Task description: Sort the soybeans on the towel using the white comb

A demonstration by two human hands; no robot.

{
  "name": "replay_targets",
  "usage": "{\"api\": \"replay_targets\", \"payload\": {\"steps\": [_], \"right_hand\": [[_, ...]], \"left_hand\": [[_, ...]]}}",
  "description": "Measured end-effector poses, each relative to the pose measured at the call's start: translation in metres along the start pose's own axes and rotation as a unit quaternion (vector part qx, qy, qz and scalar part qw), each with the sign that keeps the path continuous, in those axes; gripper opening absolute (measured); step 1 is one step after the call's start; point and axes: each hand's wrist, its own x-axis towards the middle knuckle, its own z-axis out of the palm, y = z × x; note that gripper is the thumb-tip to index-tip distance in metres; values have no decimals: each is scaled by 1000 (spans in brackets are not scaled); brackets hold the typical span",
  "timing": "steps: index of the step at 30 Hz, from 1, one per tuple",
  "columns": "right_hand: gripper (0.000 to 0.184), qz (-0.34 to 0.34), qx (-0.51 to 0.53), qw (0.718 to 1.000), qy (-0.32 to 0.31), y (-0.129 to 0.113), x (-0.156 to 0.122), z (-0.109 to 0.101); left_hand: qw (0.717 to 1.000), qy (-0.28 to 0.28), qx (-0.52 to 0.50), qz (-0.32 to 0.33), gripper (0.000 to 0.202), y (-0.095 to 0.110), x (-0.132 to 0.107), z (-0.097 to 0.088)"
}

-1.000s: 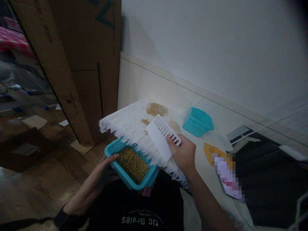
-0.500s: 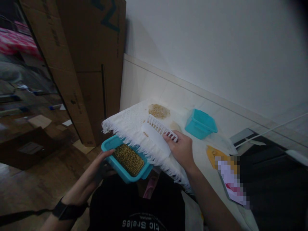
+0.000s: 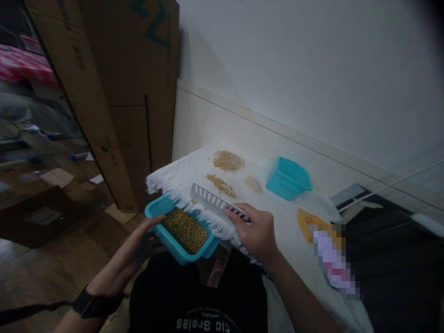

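Observation:
My left hand (image 3: 150,236) grips the left side of a turquoise plastic container (image 3: 175,252), thumb over the rim. Yellowish beans (image 3: 185,229) fill much of its bottom. The container is held at the fringed edge of a white cloth (image 3: 180,171), partly under the fringe. My right hand (image 3: 255,226) is closed on the right end of a white slotted plastic piece (image 3: 211,198), which lies low over the cloth edge. A few beans are beside that piece near the fringe. Behind it, a small line of beans (image 3: 221,185) lies on the cloth.
A larger pile of beans (image 3: 228,160) and a pale patch (image 3: 253,184) are farther back. A second turquoise container (image 3: 289,178) stands by the wall. To the right are a yellow packet (image 3: 307,224) and a black surface (image 3: 391,259). A tall cardboard box (image 3: 128,69) stands at left.
My right hand has drawn the white slotted piece toward the container and my body, uncovering the line of beans behind it. My left hand and its container stay nearly in place.

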Motion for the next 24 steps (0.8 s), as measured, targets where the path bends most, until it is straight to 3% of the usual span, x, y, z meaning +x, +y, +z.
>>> {"api": "replay_targets", "payload": {"steps": [4,8,11,13,18,24], "right_hand": [[18,-5,-1,1000,21,-4,-5,-12],[23,95,-51,986,128,13,-5,-44],[32,168,-80,967,172,27,-13,-68],[34,191,-91,963,167,31,-23,-77],[33,205,-78,966,137,30,-45,-72],[35,225,-21,972,71,54,-31,-67]], "left_hand": [[1000,12,-12,-10,46,0,-5,3],[999,21,-14,-24,42,-1,-13,8],[1000,17,-9,-18,46,-6,-15,10],[999,32,-5,-31,49,-11,-13,11],[998,-9,-7,-56,55,-19,-11,15],[998,-2,4,-63,55,-19,-20,24]]}}
